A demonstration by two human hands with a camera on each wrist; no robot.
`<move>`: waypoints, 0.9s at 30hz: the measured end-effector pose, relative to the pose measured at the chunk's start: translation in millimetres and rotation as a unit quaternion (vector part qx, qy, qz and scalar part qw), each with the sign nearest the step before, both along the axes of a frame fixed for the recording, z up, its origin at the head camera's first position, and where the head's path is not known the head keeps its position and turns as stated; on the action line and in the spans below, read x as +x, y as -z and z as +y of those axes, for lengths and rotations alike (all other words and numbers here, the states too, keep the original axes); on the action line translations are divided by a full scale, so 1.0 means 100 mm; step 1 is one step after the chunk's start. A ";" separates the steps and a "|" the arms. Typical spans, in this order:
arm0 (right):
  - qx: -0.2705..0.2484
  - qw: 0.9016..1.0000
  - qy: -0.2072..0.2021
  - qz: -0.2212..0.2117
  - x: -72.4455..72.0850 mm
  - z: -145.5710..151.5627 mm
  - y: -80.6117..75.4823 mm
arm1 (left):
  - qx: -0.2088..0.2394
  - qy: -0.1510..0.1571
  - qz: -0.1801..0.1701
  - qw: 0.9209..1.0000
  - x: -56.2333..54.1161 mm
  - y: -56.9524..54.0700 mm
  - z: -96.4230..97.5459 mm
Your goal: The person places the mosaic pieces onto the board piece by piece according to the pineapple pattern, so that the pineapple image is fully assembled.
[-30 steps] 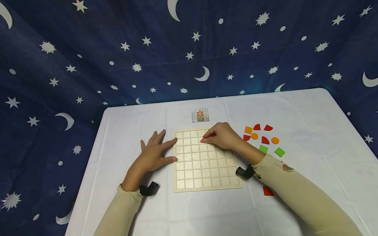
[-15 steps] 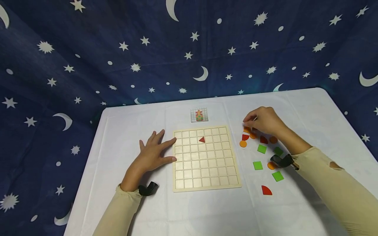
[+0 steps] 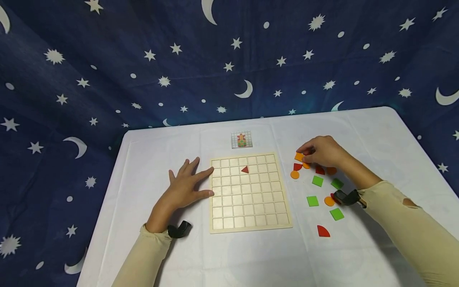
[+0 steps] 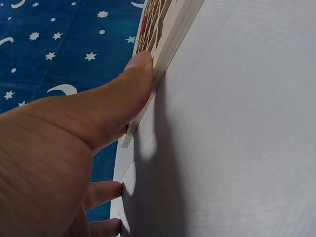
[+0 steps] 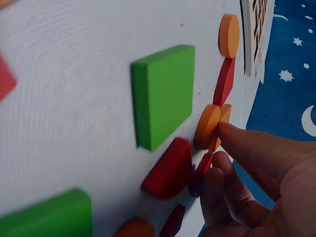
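My left hand (image 3: 185,190) lies with fingers spread at the left edge of a wooden grid board (image 3: 251,199). Its thumb (image 4: 133,84) presses against the board's side in the left wrist view. One red triangle tile (image 3: 245,170) sits in a cell in the board's upper part. To the right of the board, my right hand (image 3: 324,151) pinches an orange square tile (image 3: 299,156) between thumb and fingers. An orange round tile (image 5: 207,126) is right beside the thumb tip in the right wrist view. A red quarter-circle tile (image 3: 298,167) lies just below the square.
A small picture card (image 3: 242,139) with a coloured grid pattern lies beyond the board. Green square tiles (image 3: 312,201), another orange round tile (image 3: 295,174) and a red quarter-circle (image 3: 323,231) are scattered on the white tablecloth (image 3: 251,259). A starry blue curtain (image 3: 201,59) hangs behind.
My right hand has let go of the red triangle on the board and moved right to the loose tiles, then lowered onto the orange square. My left hand has stayed in place.
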State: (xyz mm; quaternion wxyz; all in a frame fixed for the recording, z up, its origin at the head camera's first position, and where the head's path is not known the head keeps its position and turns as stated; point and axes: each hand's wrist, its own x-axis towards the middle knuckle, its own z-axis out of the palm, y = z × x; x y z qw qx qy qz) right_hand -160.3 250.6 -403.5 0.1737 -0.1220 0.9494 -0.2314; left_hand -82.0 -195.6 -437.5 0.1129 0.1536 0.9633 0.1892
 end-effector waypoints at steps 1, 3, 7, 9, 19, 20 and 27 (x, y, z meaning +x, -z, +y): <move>-0.001 1.000 -0.003 0.002 0.00 0.00 0.01 | 0.000 0.000 0.001 1.000 0.00 0.00 0.00; -0.002 1.000 -0.005 0.008 0.02 -0.02 0.02 | -0.001 0.002 0.002 1.000 0.00 -0.01 0.01; -0.007 1.000 0.003 0.029 0.04 -0.05 0.07 | -0.006 0.002 0.004 1.000 0.00 -0.02 0.01; -0.012 0.999 0.007 0.040 0.04 -0.08 0.08 | -0.007 0.002 0.003 1.000 0.00 -0.02 0.01; -0.124 0.990 0.064 -0.016 0.09 -0.38 0.04 | -0.002 0.003 0.005 1.000 0.00 -0.01 0.01; -0.136 0.988 0.063 -0.027 0.10 -0.43 0.04 | -0.001 0.003 0.005 1.000 0.00 -0.01 0.01; -0.185 0.982 0.021 -0.041 0.14 -0.85 0.07 | -0.002 0.002 0.003 1.000 0.00 -0.01 0.00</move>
